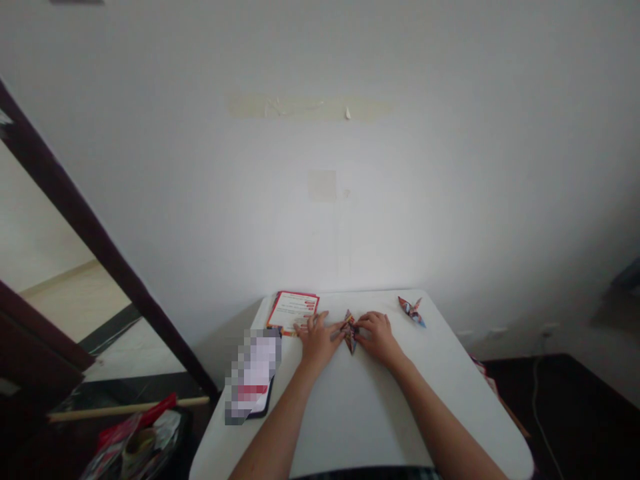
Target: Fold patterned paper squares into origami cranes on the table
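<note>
A diamond-shaped piece of folded printed paper [349,340] lies on the white table [360,407], its pointed ends towards and away from me. My left hand [319,341] grips its left side between thumb and forefinger, while the other fingers spread over the edge of some printed sheets [293,309]. On the opposite side, my right hand [379,337] pinches the paper with bent fingers. The fingertips hide part of the folds. To the right of my right hand sits an origami crane [412,311] of similar patterned paper, touched by neither hand.
A phone [257,377], partly blurred out, lies at the table's left edge. Behind the table rises a pale wall [320,233] with tape marks. On the floor at lower left stands a dark bin [183,433] holding rubbish. A cable [537,393] hangs at right.
</note>
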A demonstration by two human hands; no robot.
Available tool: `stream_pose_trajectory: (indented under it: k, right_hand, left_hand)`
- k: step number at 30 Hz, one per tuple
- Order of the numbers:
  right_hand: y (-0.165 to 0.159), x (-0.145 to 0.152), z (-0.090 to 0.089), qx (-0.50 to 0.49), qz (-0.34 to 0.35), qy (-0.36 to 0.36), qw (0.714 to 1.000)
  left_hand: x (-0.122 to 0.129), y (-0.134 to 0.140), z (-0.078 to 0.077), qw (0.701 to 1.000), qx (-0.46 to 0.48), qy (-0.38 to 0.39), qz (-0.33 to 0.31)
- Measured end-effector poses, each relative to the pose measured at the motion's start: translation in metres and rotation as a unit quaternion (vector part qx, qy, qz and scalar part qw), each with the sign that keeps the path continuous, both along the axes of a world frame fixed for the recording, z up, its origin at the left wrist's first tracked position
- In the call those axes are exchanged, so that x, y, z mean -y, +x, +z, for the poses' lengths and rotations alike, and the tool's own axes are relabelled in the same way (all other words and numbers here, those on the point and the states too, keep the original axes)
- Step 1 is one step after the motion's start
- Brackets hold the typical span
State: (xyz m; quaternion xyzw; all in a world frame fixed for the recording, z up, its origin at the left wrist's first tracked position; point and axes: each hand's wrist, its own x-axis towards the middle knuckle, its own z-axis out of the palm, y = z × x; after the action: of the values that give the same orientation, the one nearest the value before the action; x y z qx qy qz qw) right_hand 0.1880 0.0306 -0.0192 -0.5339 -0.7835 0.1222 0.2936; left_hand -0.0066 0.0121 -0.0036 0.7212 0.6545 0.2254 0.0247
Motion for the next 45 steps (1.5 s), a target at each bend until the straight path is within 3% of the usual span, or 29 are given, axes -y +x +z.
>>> stream_pose_trajectory:
  k: [12,19,34,45]
  right_hand:
    - [0.002,-0.003,-0.004,0.02,-0.018,0.016,1.0]
    - [0.002,-0.004,-0.004,0.034,-0.021,0.016,0.999]
    - [0.003,-0.001,0.0,0.038,0.0,-0.006,0.999]
    - [0.012,-0.015,-0.011,-0.034,0.005,0.035,0.999]
  left_hand:
    - [0.001,0.0,0.004,0.998,0.035,0.002,-0.046]
    - [-0.001,0.001,0.004,0.997,0.065,0.033,-0.024]
    - [-0.006,-0.013,-0.004,0.999,0.008,-0.011,-0.032]
    - [-0.006,-0.015,0.002,0.997,-0.023,-0.066,-0.034]
